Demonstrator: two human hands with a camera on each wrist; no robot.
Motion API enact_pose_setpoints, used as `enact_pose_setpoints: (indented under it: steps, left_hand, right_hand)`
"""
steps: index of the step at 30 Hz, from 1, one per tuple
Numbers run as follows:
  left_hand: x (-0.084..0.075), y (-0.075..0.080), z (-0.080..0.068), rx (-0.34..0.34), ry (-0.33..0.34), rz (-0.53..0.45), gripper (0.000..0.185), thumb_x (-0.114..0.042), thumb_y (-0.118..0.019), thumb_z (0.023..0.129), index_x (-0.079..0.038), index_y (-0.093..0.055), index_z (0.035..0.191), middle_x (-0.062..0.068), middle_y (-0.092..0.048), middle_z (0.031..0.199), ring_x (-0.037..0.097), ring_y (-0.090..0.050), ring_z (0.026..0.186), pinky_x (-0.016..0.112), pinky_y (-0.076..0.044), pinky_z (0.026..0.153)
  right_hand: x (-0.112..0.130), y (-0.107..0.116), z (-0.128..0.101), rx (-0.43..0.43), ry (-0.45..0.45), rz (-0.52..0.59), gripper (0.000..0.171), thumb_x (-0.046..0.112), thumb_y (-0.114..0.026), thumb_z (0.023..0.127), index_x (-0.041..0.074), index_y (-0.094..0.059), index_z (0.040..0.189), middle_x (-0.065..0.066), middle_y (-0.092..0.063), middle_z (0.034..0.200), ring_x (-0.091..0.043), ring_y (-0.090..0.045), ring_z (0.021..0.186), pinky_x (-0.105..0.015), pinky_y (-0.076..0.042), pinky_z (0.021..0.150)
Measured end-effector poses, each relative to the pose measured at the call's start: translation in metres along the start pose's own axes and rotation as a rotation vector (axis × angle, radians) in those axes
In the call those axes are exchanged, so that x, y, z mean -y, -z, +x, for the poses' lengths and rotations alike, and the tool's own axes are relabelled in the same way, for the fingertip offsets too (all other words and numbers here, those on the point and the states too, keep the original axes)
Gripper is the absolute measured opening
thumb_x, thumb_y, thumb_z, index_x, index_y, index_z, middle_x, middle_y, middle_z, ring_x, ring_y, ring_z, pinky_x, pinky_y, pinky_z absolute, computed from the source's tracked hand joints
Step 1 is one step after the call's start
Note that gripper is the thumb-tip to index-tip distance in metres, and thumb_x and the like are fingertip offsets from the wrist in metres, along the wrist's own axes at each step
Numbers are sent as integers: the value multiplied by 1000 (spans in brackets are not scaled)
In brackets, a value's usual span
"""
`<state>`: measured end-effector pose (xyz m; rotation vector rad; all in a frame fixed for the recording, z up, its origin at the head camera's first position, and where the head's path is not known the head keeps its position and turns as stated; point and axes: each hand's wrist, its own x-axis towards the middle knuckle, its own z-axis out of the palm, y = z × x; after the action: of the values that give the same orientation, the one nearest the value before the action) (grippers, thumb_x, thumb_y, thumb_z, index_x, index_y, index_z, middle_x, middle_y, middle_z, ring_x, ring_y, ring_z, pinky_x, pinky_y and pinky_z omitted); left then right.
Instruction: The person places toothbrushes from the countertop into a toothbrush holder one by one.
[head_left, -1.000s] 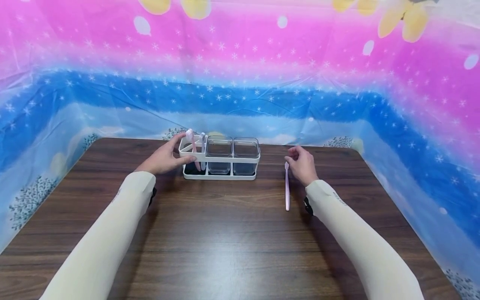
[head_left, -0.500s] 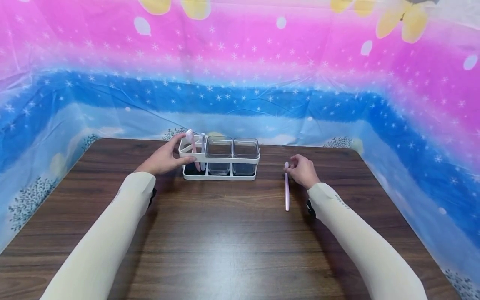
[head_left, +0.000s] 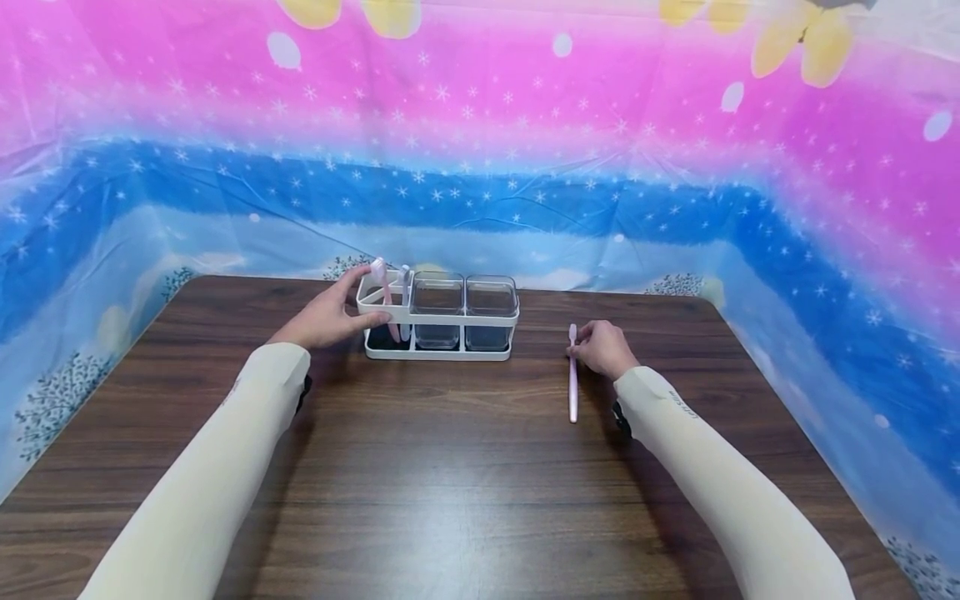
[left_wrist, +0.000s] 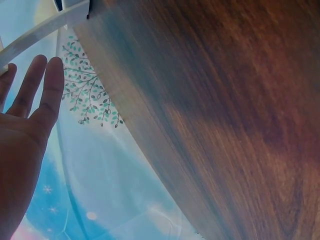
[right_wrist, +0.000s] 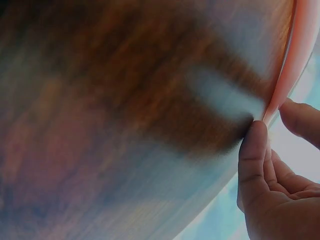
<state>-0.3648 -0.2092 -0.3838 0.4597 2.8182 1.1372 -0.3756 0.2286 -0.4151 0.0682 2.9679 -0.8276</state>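
My left hand [head_left: 318, 321] grips the left end of a white toothbrush holder [head_left: 438, 356], thumb at the front and fingers around the back. In the left wrist view its fingers lie by the holder's white rail [left_wrist: 42, 34]. A pink toothbrush [head_left: 378, 271] and a pale grey one [head_left: 406, 283] stand in the left compartments. Two clear square cups [head_left: 438, 296] fill the other two. To the right, my right hand [head_left: 606, 348] pinches another pink toothbrush [head_left: 573, 387] just below its head, between thumb and fingertips. Its handle [right_wrist: 300, 50] points toward me, along the tabletop.
The brown wooden table [head_left: 442, 467] runs back to a printed cloth [head_left: 465, 192] in pink and blue, which hangs behind it and along both sides. The holder stands near the table's back edge.
My right hand has moved slightly down and closed its fingers on the toothbrush below the head. The left hand and the holder have stayed in place.
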Motion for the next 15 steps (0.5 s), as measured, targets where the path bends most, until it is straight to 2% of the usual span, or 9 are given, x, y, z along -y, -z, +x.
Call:
enact_pose_setpoints:
  steps: [7,15]
  left_hand:
    - [1,0,1,-8,4,0,101,-59,-66,80,-20,-9,153,23,-45,130,37,-51,114,56,-43,89]
    - [1,0,1,-19,-4,0,100,-59,-67,79,-19,-11,152,23,-46,129,37,-52,114,56,-42,89]
  right_hand:
    - [1,-2,2,8,-11,-8,33,18,-72,85,-3,-63,109,-15,-61,95,-24,-56,78,-32,-47,63]
    - [0,-4,2,28,-22,25,31,18,-71,87,-3,-62,108,-14,-62,87,-19,-60,67,-29,-49,55]
